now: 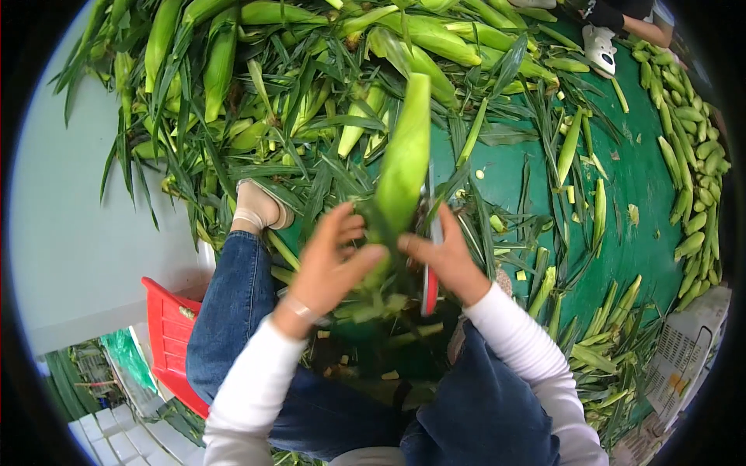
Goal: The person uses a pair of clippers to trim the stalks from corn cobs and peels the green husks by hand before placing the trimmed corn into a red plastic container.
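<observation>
Between my hands stands a green ear of corn in its husk (406, 151), tilted with its upper end away from me; its lower part is blurred. My left hand (332, 252) is open beside that lower part, fingers and thumb apart. My right hand (448, 255) is closed on a knife (430, 291) with a red-edged handle, its blade pointing away from me. The right thumb lies against or very near the corn's lower part; I cannot tell whether it touches. Loose husks and cut corn bits lie blurred below.
A large heap of unhusked corn (420, 35) with long leaves fills the far side. Trimmed ears (699, 155) are piled along the right. Leaf scraps lie on the green floor (633, 186). A red plastic chair or bin (167, 338) is by my left leg; another person's shoe (600, 50) shows far right.
</observation>
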